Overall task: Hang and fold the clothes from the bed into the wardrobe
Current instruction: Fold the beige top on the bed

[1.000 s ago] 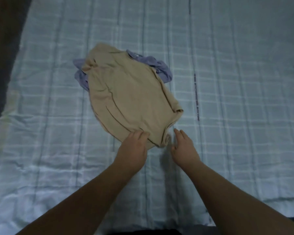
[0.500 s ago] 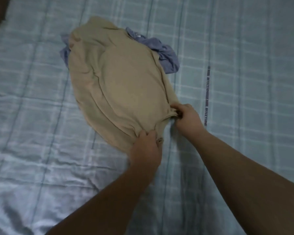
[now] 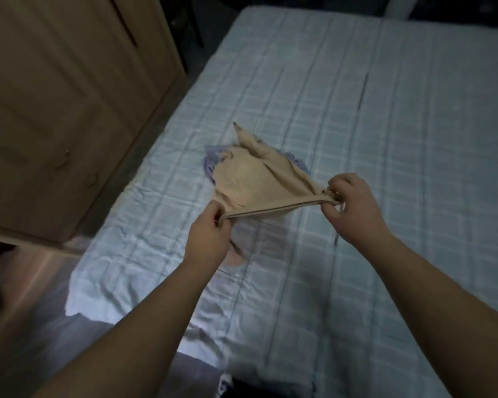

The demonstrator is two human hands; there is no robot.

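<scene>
Lifting a beige garment [image 3: 250, 179] by its hem, a person stands at the edge of a bed [image 3: 385, 139] with both arms stretched forward. The left hand [image 3: 209, 235] has its fingers curled tight round one end of the hem; the right hand [image 3: 350, 202] pinches the other end, thumb and fingers closed on the cloth. The hem is pulled into a taut line between the two hands, raised off the checked blue bedspread, while the far part of the garment trails down and rests on a crumpled purple garment [image 3: 210, 165] lying beneath it.

To carry the step through well, it seems best to keep both grips firm and raise the hem evenly until the far end hangs free, then shake it flat before folding or hanging. A lopsided lift would likely bunch the cloth and drag the purple piece along with it. Whether the beige piece is a shirt or a skirt cannot be told.

A wooden wardrobe [image 3: 69, 110] stands close to the left of the bed, its doors apparently closed, with only a narrow strip of floor between the two. Those doors would have to be opened before anything goes inside, and with both hands occupied that calls for letting go on one side. The light is dim and the frame slightly blurred.
</scene>
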